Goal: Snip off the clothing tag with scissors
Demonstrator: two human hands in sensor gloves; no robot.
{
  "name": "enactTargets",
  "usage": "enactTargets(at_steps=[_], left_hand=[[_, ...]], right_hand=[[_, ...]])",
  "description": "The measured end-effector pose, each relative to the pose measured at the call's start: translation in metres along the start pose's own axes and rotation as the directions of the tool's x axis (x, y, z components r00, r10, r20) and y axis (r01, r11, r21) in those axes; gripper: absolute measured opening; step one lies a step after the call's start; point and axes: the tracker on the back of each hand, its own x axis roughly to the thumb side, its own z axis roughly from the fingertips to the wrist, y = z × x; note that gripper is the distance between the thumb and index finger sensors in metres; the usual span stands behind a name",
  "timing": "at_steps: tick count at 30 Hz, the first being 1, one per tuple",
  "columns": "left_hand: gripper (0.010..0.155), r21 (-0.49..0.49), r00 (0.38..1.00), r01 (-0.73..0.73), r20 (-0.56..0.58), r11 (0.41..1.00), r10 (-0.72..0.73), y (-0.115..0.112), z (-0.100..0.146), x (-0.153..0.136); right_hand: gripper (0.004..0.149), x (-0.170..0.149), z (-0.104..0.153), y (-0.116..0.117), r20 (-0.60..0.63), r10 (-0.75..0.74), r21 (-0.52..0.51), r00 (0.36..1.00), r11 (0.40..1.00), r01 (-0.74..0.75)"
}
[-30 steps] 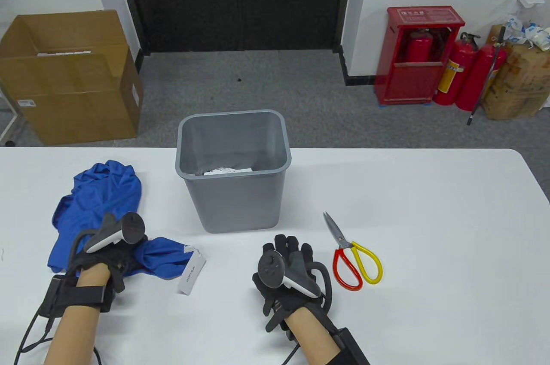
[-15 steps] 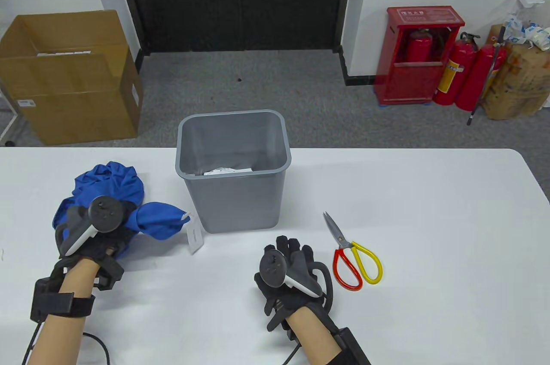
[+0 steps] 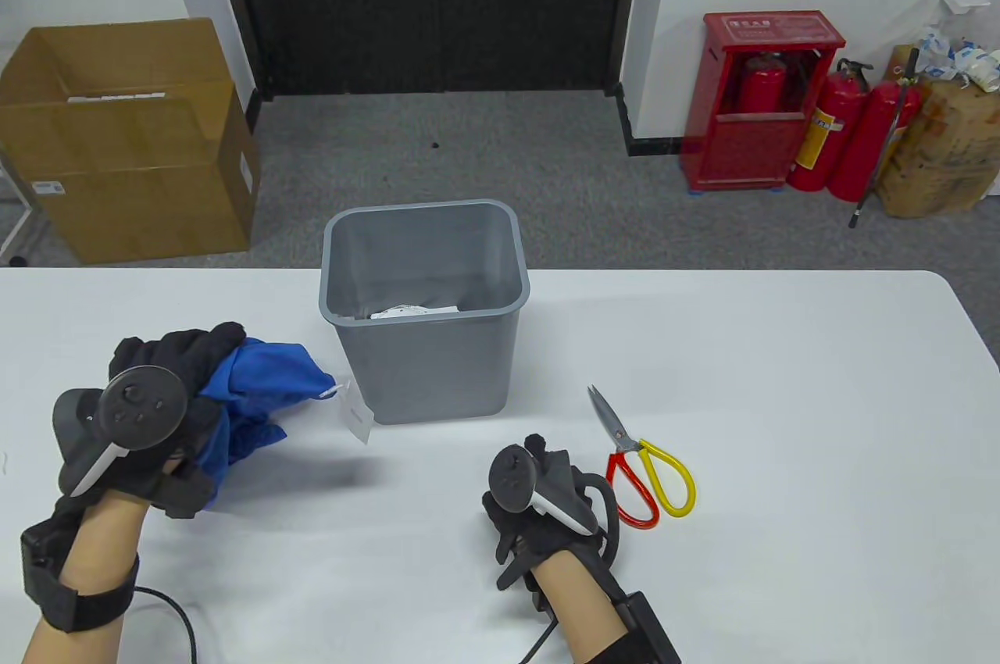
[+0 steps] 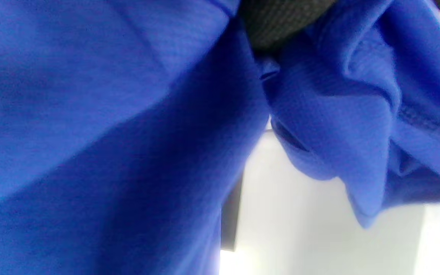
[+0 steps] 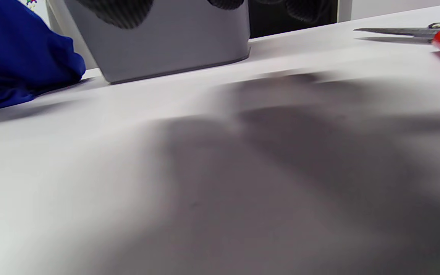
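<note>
My left hand [image 3: 183,371] grips a bunched blue garment [image 3: 262,383] and holds it up off the white table [image 3: 781,398]. A white paper tag [image 3: 357,415] hangs from the cloth on a thin string, just left of the bin. The blue cloth fills the left wrist view [image 4: 109,133]. The scissors [image 3: 641,461], with one red and one yellow handle, lie shut on the table. My right hand [image 3: 539,473] hovers low over the table, empty, just left of the red handle. The right wrist view shows the scissors [image 5: 418,32] at its far right and the garment [image 5: 13,57] at its left.
A grey waste bin [image 3: 422,351] with paper scraps inside stands mid-table, between the garment and the scissors; it also shows in the right wrist view [image 5: 159,42]. A cardboard box [image 3: 125,148] and red fire extinguishers [image 3: 851,133] stand on the floor beyond the table.
My left hand has gathered the garment and lifted it off the table, and the tag now dangles by the bin. My right hand has moved right, closer to the scissors' handles.
</note>
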Motion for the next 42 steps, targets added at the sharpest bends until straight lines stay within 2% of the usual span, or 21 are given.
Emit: enactTargets(at_steps=[3,7,8,12,16,19,21,25,28,31,37,42], left_hand=[[0.046,0.034,0.998,-0.068,0.011,0.997,0.068,-0.01,0.011,0.005],[0.045,0.032,0.995,-0.1,0.031,0.994,0.099,-0.031,0.016,0.011],[0.045,-0.011,0.996,-0.084,0.03,0.996,0.084,-0.034,0.015,0.013],[0.046,-0.018,0.996,-0.071,0.042,0.997,0.072,-0.04,0.015,0.017],[0.046,-0.018,0.996,-0.073,0.048,0.997,0.074,-0.041,0.016,0.019],[0.046,-0.017,0.996,-0.073,0.049,0.997,0.074,-0.042,0.016,0.018],[0.046,-0.021,0.996,-0.073,0.049,0.997,0.074,-0.042,0.015,0.018],[0.046,-0.025,0.996,-0.072,0.047,0.997,0.073,-0.043,0.015,0.017],[0.046,-0.024,0.996,-0.071,0.05,0.997,0.073,-0.042,0.015,0.017],[0.046,-0.02,0.996,-0.075,0.049,0.997,0.075,-0.04,0.015,0.015],[0.047,-0.021,0.995,-0.084,0.053,0.996,0.085,-0.039,0.016,0.014],[0.047,-0.023,0.994,-0.1,0.047,0.995,0.101,-0.039,0.014,0.011]], right_hand=[[0.075,-0.009,-0.003,-0.003,-0.016,0.046,-0.037,0.999,0.998,-0.046],[0.076,-0.025,-0.005,-0.015,-0.067,0.084,-0.028,0.994,0.996,-0.086],[0.075,-0.033,-0.005,-0.022,-0.097,0.082,-0.025,0.992,0.996,-0.085],[0.068,-0.076,0.0,-0.04,-0.222,0.025,-0.067,0.975,0.997,-0.041],[0.065,-0.121,0.004,-0.035,-0.382,-0.001,-0.046,0.924,0.999,-0.018],[0.069,-0.138,0.004,-0.027,-0.418,-0.053,-0.042,0.907,0.998,0.039],[0.07,-0.141,0.003,-0.025,-0.435,-0.055,-0.038,0.899,0.998,0.043],[0.07,-0.138,-0.005,-0.023,-0.484,0.036,0.009,0.875,0.999,-0.036],[0.072,-0.135,-0.016,-0.02,-0.501,0.034,0.05,0.865,0.999,-0.01],[0.074,-0.13,-0.026,-0.021,-0.515,0.115,0.135,0.849,0.99,-0.052],[0.069,-0.116,-0.045,-0.018,-0.491,0.327,0.216,0.808,0.944,-0.251],[0.069,-0.123,-0.039,-0.018,-0.505,0.221,0.182,0.834,0.972,-0.148]])
